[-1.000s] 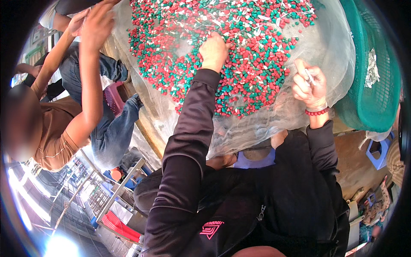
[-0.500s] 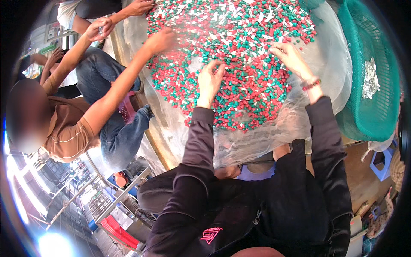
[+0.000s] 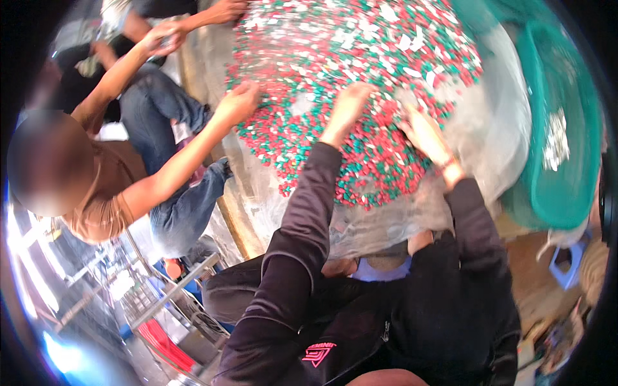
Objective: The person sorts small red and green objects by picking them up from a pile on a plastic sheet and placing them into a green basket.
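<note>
A wide layer of small red, green and white pieces [image 3: 380, 164], pebble-like or capsule-like, lies spread on a translucent plastic sheet [image 3: 367, 228]. Longer white slivers [image 3: 417, 38] are scattered among them, mostly on the far side. My left hand [image 3: 349, 108] is over the middle of the layer, its fingers bent to the right and smeared by motion. To its right, my right hand [image 3: 425, 134], with a beaded bracelet at the wrist, reaches in with its fingers drawn together low over the pieces. Anything between those fingertips is too small and blurred to make out.
At the right stands a green mesh basket [image 3: 537, 186] holding a small heap of white slivers [image 3: 555, 141]. A co-worker in a brown shirt [image 3: 119, 186] sits at the left, one hand [image 3: 239, 103] at the layer's edge. A blue stool [image 3: 566, 264] is at the lower right.
My left hand has moved right and slightly farther away. My right hand has come lower and a little left, so the two are closer. The view has shifted slightly.
</note>
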A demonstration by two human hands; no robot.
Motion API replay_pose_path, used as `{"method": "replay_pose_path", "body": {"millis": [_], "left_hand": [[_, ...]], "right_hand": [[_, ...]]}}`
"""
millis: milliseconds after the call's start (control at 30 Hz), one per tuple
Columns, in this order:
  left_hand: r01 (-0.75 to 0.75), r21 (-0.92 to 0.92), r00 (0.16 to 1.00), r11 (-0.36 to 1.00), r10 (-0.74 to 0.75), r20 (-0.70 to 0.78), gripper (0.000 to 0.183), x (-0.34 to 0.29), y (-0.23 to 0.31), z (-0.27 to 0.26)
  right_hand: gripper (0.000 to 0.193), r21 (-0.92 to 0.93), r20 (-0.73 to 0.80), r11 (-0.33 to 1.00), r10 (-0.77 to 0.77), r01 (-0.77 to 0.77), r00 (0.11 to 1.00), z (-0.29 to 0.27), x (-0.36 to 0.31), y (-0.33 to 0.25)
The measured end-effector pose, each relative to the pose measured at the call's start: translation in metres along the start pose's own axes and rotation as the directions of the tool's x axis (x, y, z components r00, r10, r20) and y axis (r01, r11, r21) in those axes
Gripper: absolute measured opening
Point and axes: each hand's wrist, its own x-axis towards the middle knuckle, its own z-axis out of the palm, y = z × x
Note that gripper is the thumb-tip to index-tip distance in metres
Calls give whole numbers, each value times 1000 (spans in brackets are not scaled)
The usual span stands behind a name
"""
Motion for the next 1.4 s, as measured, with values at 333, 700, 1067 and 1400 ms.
{"method": "replay_pose_path", "body": {"millis": [333, 700, 1067, 1400], "left_hand": [[-190, 882, 963, 432, 259, 81, 12, 6, -4, 51], [-218, 405, 945, 888, 88, 316, 32, -48, 114, 53], [-158, 638, 943, 754, 306, -128, 15, -36, 19, 47], [-149, 929, 980, 339, 176, 93, 34, -21, -16, 43]], "right_hand": [[18, 309, -136, 951, 34, 10, 990, -27, -20, -18], [22, 813, 342, -548, 172, -199, 924, -39, -56, -16], [12, 823, 80, -564, -14, -74, 997, -116, -90, 28], [31, -57, -934, 834, 149, -549, 324, -261, -182, 38]]}}
